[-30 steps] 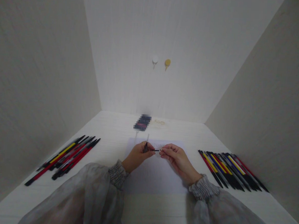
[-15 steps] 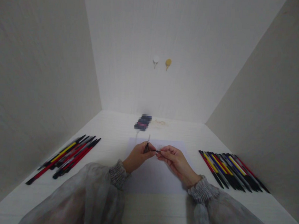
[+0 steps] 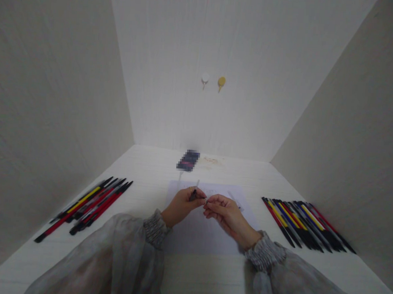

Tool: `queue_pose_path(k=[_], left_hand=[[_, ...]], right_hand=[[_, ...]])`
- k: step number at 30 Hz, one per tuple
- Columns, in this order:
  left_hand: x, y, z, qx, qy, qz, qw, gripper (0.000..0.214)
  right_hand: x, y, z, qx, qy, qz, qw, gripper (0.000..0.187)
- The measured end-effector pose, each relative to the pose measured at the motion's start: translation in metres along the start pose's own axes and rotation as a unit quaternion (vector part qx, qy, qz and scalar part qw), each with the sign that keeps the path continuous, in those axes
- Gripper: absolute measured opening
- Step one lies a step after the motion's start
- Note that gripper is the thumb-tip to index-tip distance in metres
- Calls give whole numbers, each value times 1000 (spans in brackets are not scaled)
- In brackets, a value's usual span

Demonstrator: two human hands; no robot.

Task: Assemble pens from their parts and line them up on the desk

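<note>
My left hand is closed, with a slim pen part, dark below and clear above, poking up between its fingers. Thumb and index finger of that hand also pinch a tiny dark piece, too small to name. My right hand meets it fingertip to fingertip, closed in a pinch on the same spot. Both hands are above a white sheet of paper. Beyond the right hand, a thin pale, see-through stick with a dark end lies on the sheet.
Several red, yellow and black pens lie slanted at the left. A longer row of pens lies at the right. A blurred-out dark phone-like object is near the back wall, which bears two round hooks, one white, one yellow.
The thin dark piece stretched between my fingertips now shows much less, and the fingertips are closer together. My right hand has shifted slightly; the stick beyond it has come into view.
</note>
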State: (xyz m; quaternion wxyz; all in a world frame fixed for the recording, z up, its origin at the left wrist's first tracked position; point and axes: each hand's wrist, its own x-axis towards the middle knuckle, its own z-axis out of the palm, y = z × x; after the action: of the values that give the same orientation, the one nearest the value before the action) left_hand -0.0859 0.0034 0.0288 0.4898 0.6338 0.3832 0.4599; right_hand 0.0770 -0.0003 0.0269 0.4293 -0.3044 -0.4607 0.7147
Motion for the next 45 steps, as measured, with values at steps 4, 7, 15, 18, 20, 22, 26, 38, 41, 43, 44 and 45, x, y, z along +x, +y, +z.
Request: queue_pose_path(k=[4,7,15,18,20,22,26,38,41,43,44,45], left_hand=[[1,-3,-1,-11,-6,2,1000,21],[1,-3,-1,-18,-9,1,1000,21],[-2,6,1,-35,-18,4,999,28],[-2,8,-1,-5,-13,13,1000,31],[-2,9,-2,47,-2,12,999,32],[-3,10,-3,106,7,5,994,30],[-4,11,-4,171,30,14,985,23],[-3,13,-7,243,42,43,968,14],[-4,14,-7,239,47,52,969,14],[-4,15,-7,238,47,62,968,15],[-4,16,-7,237,45,68,968,15],[-4,16,-7,236,45,74,968,15]], right_hand=[[0,1,0,9,-1,1,1000,17],[1,1,-1,11,-4,2,1000,19],[1,1,0,19,-10,-1,1000,18],[0,0,0,25,-5,-4,1000,18],[0,-2,0,30,1,-9,1000,18],[0,-5,-1,36,10,-19,999,17],[-1,-13,-4,39,33,-42,998,13],[-4,-20,-3,29,44,-59,997,12],[-4,-20,-3,25,43,-61,997,14],[-4,-20,-3,22,42,-60,997,15],[-4,-20,-3,20,40,-60,997,15],[-5,-19,-3,18,39,-59,997,15]])
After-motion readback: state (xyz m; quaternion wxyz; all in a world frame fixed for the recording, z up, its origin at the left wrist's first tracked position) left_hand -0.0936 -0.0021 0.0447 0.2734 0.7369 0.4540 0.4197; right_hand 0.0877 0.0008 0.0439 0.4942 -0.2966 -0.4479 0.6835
